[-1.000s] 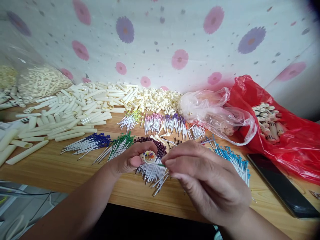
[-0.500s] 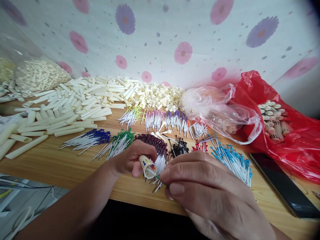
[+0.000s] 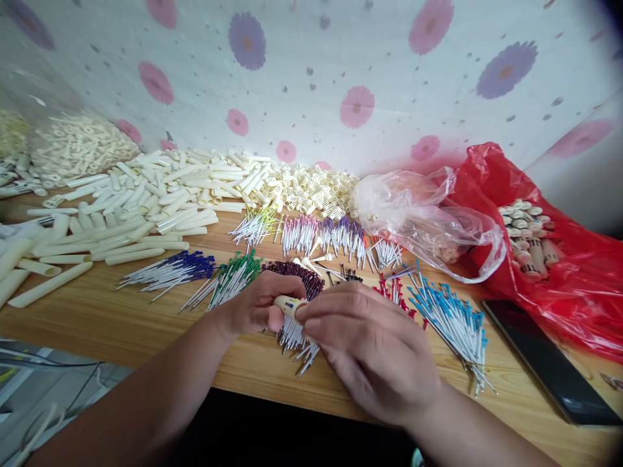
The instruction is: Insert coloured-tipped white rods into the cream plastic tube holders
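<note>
My left hand [image 3: 256, 305] is closed around a small cream tube [image 3: 287, 304] with coloured pin heads at its open end. My right hand [image 3: 370, 347] presses its pinched fingertips against that end; what they hold is hidden. Both hands hover over a pile of dark-red-headed pins [image 3: 296, 275] on the wooden table [image 3: 97, 318]. Green-headed pins [image 3: 233, 275] lie just left of my left hand. Light-blue-headed pins [image 3: 452, 318] and red-headed pins [image 3: 392, 288] lie right of my right hand.
Cream tubes [image 3: 146, 201] and small cream caps [image 3: 311, 191] are heaped at the back. Dark-blue pins [image 3: 170, 269], purple and pink pins [image 3: 321, 233] lie between. A clear bag [image 3: 418, 214], a red bag [image 3: 564, 259] of filled tubes and a black phone [image 3: 549, 363] sit right.
My right hand moved up and left from the table edge to the tube's open end. The tube tilted so its opening faces right. The left hand stayed in place.
</note>
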The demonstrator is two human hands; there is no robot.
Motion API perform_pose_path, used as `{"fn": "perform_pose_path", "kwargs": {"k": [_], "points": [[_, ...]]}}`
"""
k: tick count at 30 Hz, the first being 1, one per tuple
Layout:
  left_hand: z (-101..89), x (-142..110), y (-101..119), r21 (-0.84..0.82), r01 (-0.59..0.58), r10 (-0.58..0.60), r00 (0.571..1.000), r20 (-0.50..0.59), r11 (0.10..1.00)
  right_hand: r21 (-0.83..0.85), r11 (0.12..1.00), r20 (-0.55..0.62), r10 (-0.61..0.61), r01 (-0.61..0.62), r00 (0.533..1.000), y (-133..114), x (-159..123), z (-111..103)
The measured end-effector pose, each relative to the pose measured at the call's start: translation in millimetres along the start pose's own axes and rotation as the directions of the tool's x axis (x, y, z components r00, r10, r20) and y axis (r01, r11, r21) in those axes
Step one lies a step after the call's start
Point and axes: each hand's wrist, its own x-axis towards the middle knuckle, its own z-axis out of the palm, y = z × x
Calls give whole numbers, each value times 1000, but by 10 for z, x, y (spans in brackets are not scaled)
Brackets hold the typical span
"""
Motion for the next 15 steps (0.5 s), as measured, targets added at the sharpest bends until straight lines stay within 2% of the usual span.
{"fn": "perform_pose_path", "kwargs": {"k": [2, 5, 10, 15], "points": [[5, -10, 4, 23, 11, -10, 998, -61, 1000, 18, 999, -70, 28, -27, 997, 108, -22, 49], [-3, -43, -12, 20, 36, -33, 987, -154, 999, -49, 992, -134, 104, -112, 985, 227, -40, 50], [-36, -79, -59, 58, 39, -30, 988, -152, 998, -44, 981, -37, 188, -190, 981, 356, -31, -28], [-33, -71, -45, 100, 48, -32, 988, -148, 994, -52, 985, 18, 163, -161, 987, 459, -39, -93]]}}
